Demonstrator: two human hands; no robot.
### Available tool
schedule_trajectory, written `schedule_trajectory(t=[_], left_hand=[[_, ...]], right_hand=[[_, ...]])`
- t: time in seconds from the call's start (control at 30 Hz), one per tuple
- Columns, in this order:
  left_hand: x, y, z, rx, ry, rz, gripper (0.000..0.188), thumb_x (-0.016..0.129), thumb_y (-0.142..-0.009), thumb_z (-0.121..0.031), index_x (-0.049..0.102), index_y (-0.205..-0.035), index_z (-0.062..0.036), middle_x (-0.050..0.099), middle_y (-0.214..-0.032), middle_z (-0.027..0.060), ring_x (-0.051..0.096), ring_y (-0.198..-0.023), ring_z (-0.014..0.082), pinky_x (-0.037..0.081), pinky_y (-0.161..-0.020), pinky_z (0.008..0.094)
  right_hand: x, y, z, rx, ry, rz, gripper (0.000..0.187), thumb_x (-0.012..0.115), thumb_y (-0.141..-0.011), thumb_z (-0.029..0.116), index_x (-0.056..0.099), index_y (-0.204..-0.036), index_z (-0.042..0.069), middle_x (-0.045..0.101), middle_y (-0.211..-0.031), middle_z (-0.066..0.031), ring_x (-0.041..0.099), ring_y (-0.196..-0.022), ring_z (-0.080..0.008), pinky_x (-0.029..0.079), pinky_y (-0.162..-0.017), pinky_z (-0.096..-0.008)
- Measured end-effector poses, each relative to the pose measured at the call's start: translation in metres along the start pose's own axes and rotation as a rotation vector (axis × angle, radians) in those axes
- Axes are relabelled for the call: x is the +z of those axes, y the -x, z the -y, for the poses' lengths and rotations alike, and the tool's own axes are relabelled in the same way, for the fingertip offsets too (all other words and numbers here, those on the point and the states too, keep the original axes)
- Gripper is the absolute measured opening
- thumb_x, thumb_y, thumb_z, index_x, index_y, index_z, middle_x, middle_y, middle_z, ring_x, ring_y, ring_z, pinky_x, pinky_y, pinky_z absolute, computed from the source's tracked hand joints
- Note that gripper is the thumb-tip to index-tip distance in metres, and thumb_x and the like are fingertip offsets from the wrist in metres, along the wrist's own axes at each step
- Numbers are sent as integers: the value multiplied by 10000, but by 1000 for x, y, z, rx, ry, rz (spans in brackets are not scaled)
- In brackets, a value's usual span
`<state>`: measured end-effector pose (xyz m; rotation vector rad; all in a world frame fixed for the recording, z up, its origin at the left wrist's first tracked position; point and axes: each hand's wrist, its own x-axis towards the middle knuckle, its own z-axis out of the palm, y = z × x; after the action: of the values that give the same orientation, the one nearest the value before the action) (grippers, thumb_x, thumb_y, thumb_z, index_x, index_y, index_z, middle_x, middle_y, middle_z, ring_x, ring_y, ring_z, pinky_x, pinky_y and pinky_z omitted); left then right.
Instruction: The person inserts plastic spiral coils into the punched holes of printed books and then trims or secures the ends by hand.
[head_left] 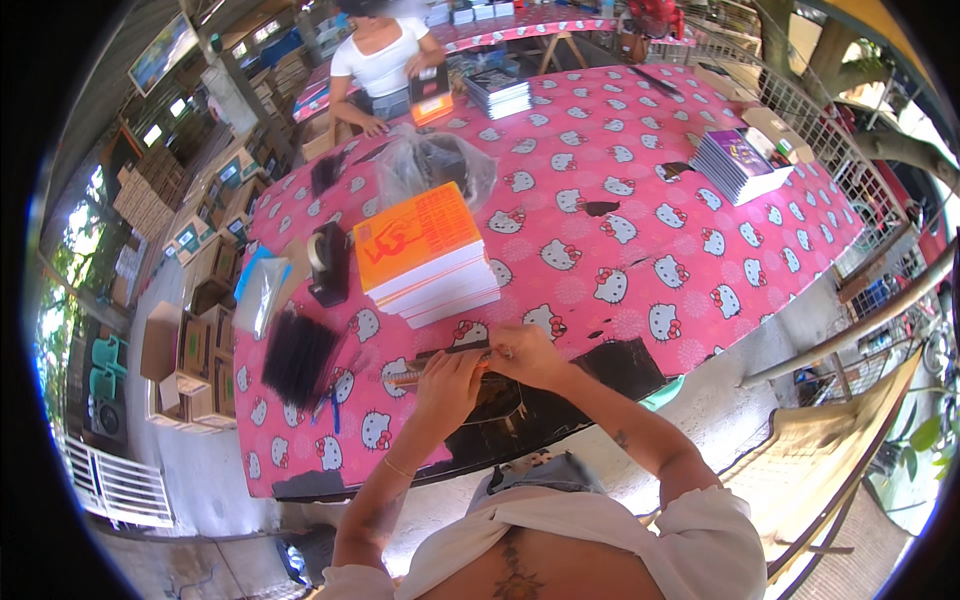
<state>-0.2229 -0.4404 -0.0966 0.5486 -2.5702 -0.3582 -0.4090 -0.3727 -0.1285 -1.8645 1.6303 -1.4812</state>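
Note:
My left hand [452,383] is closed over a thin book-like item [405,379] with an orange edge, held edge-up near the table's front. Right beside it, my right hand [527,356] is pinched at the item's right end; what its fingertips hold is too small to make out. Just beyond both hands rises a tall stack of orange-covered books [425,255]. To the left lies a bundle of thin black strips [300,357], with a blue pen-like thing [334,410] near it.
A black tape dispenser [327,265] and clear plastic packets [262,290] sit left of the stack. Behind it is a clear plastic bag [435,170]. Purple books [740,165] are piled far right. Across the pink table [640,240], a person [385,65] handles an orange-and-black book.

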Motion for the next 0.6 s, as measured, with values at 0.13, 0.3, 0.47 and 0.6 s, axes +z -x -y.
schedule_trajectory(t=[0.13,0.3,0.47,0.6], left_hand=[[-10,3,11,37,-48,69,241,655,-908,-76,662,-1147,-46,704,-1040,150,661,-942,364,503,-905,478],[-28,5,23,-4,-13,225,220,616,-943,-86,671,-1155,-68,708,-1042,128,654,-1012,343,477,-954,474],[-25,9,28,-26,-31,216,227,616,-942,-89,672,-1161,-72,709,-1050,122,650,-1022,338,485,-916,475],[-13,-6,20,65,-15,131,237,624,-926,-84,667,-1159,-73,707,-1020,127,663,-968,333,506,-872,473]], right_hand=[[10,8,-11,82,-61,-40,139,729,-785,107,622,-837,36,643,-756,-121,638,-679,-324,493,-589,-390],[7,46,-90,335,314,-211,416,585,-991,263,602,-1333,26,642,-1309,-186,640,-1161,-335,502,-975,-436],[-11,66,-126,362,796,113,607,473,-1035,394,396,-1518,33,381,-1591,-191,364,-1470,-338,267,-1204,-505],[-221,198,-197,888,1148,-287,650,466,-1021,408,341,-1566,76,332,-1630,-164,281,-1520,-337,203,-1221,-549]])
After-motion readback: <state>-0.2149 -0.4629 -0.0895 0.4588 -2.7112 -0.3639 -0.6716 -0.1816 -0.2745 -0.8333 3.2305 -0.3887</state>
